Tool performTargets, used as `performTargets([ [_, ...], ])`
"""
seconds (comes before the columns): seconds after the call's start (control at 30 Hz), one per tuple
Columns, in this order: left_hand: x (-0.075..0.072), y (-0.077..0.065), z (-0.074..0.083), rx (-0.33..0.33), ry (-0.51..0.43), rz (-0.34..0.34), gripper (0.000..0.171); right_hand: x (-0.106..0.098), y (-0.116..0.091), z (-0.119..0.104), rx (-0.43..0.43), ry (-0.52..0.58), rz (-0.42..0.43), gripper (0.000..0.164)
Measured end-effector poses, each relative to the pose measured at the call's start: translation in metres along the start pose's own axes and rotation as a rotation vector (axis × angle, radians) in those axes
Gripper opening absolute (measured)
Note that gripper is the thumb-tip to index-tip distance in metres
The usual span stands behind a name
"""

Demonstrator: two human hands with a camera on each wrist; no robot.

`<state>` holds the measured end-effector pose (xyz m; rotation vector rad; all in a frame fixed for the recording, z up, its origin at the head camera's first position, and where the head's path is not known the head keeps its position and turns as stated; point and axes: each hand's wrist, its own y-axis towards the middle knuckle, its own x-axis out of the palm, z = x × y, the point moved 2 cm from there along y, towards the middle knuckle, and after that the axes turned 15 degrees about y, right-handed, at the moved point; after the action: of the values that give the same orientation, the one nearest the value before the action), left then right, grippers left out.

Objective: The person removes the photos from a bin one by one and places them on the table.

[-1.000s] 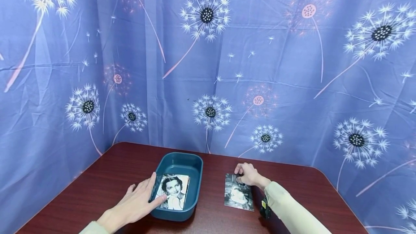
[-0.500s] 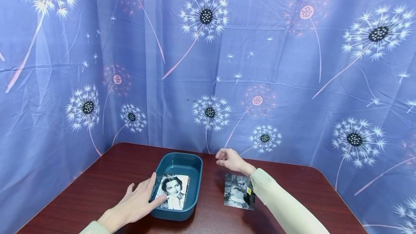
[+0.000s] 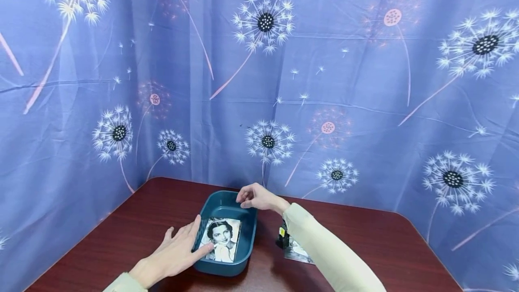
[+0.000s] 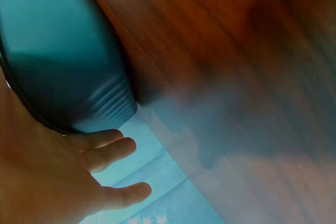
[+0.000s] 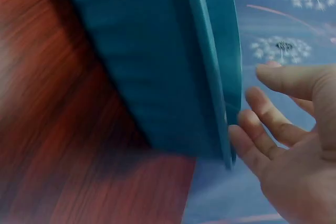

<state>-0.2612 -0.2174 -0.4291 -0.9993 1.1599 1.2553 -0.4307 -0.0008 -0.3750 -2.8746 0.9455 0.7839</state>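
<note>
A teal rectangular bin (image 3: pixel 220 269) stands on the table, with a black-and-white photo (image 3: pixel 224 237) of a woman lying inside it. My left hand (image 3: pixel 172 252) lies along the bin's left rim, fingers extended and thumb over the near end of the photo. In the left wrist view the hand (image 4: pixel 50 177) lies against the bin's edge (image 4: pixel 58 51). Over the far right corner of the bin is my right hand (image 3: pixel 261 198), its fingers loosely bent; the right wrist view shows nothing in this hand (image 5: pixel 294 145). Right of the bin, another black-and-white photo (image 3: pixel 298 253) is partly hidden under my right forearm.
The dark red wooden table (image 3: pixel 365 233) has rounded far corners. A blue curtain (image 3: pixel 211 139) with a dandelion print hangs close behind it and along its left side. A black device (image 3: pixel 282 237) with a yellow mark is at my right wrist.
My right hand has left the photo on the right and moved leftward to the bin's far corner, empty. The left hand stays at the bin. The head view has shifted slightly.
</note>
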Motion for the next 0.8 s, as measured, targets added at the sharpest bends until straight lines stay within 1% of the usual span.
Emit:
performTargets([
  [0.17,-0.001,-0.002,0.002,0.001,0.008,-0.002,0.099,0.017,0.016,0.000,0.025,-0.023,-0.138,0.016],
  [0.3,-0.002,-0.002,0.002,0.001,0.014,0.004,0.100,0.029,0.025,0.004,0.091,-0.076,-0.188,0.013],
  [0.4,-0.002,-0.001,0.002,0.002,0.013,0.001,0.100,0.036,0.028,0.008,0.126,-0.110,-0.207,0.011],
  [0.5,-0.002,-0.002,0.003,-0.002,0.003,-0.007,0.099,0.042,0.029,0.012,0.140,-0.146,-0.215,0.010],
  [0.8,-0.001,-0.001,0.002,-0.007,0.004,-0.008,0.098,0.052,0.030,0.016,0.179,-0.224,-0.172,0.011],
])
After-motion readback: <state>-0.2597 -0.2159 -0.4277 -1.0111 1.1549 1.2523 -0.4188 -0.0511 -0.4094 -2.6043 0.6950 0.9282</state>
